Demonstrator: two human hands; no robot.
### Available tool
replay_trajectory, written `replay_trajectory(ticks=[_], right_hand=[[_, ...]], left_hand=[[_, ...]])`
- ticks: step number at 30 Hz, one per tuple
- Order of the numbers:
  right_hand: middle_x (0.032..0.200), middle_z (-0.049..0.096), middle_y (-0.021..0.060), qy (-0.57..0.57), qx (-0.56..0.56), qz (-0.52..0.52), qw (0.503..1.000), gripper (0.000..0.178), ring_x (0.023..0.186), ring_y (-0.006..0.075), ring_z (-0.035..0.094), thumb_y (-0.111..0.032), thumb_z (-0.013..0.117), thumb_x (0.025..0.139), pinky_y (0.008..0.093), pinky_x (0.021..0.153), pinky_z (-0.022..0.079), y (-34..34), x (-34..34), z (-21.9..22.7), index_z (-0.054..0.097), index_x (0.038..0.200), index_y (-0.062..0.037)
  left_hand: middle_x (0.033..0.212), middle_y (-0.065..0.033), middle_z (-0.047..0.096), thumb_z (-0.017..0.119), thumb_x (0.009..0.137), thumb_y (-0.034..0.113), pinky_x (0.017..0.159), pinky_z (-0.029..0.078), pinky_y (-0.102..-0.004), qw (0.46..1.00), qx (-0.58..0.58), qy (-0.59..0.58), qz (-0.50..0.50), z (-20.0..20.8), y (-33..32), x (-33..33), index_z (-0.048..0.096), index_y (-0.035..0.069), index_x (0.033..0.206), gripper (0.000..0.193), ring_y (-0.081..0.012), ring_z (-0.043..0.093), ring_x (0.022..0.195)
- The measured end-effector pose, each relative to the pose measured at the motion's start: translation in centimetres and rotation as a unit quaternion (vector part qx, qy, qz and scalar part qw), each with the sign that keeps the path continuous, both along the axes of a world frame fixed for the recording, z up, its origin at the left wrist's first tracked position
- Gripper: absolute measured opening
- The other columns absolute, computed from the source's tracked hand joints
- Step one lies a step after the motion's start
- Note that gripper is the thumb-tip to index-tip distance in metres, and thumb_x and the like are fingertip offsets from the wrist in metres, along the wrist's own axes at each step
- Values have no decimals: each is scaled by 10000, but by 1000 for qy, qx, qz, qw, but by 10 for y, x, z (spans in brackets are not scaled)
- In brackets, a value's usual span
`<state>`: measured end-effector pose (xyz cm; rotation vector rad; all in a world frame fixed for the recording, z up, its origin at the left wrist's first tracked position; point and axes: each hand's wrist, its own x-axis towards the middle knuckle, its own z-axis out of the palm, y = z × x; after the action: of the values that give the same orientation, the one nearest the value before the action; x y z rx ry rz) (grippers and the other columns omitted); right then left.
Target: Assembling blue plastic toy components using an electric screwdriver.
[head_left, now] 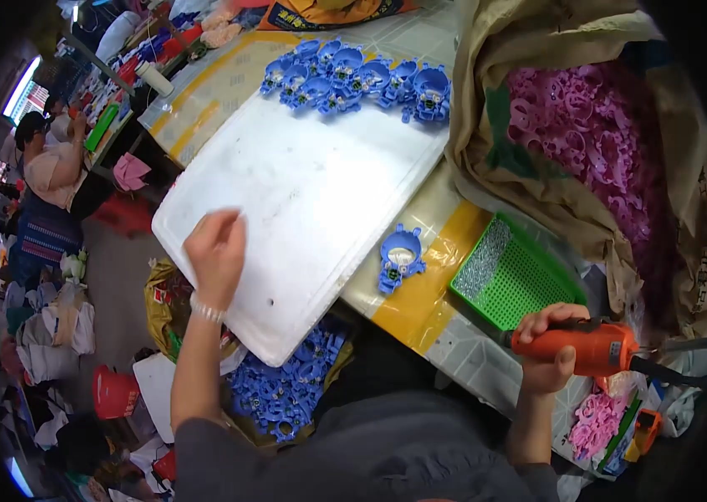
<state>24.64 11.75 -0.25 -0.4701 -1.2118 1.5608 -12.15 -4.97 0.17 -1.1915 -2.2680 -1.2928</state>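
Note:
My right hand (pixel 547 368) is wrapped round an orange electric screwdriver (pixel 587 347), which lies sideways with its black cable running off to the right. Its front end is close to the near edge of a green perforated basket (pixel 514 289) with small silver screws (pixel 487 258) in its left part. Over the left side of a white board (pixel 311 201), my left hand (pixel 218 251) has its fingers curled together; whatever they may hold is hidden. A single blue ring-shaped plastic part (pixel 401 259) lies between board and basket. Several more blue parts (pixel 357 79) sit grouped along the board's far edge.
A large brown sack (pixel 479 125) of pink plastic parts (pixel 587 142) stands open at the right. Below the board's near edge is a heap of blue parts (pixel 286 385). Pink pieces (pixel 600 422) lie at lower right. Another person (pixel 52 163) sits at far left, near a red bucket (pixel 115 393).

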Motion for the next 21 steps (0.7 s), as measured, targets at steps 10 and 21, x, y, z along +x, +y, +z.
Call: replay_trajectory(ticks=[10,21], right_hand=[[775,489,72,-11,-13,-27,999,562,608,155,512,-447,718,710,292,584,444,17,7,-3,413,961,-49],[788,473,77,-16,-4,-22,1000,529,617,156,505,-418,687,735,284,599,446,24,13,-6,400,974,-43]], left_hand=[[924,-187,639,564,748,167,783,471,-411,984,-116,109,-84,-6,255,-105,646,17,924,245,-353,602,873],[998,-216,631,744,626,369,833,473,-367,949,-265,-157,71,-11,326,-156,659,-29,934,510,-315,607,968]])
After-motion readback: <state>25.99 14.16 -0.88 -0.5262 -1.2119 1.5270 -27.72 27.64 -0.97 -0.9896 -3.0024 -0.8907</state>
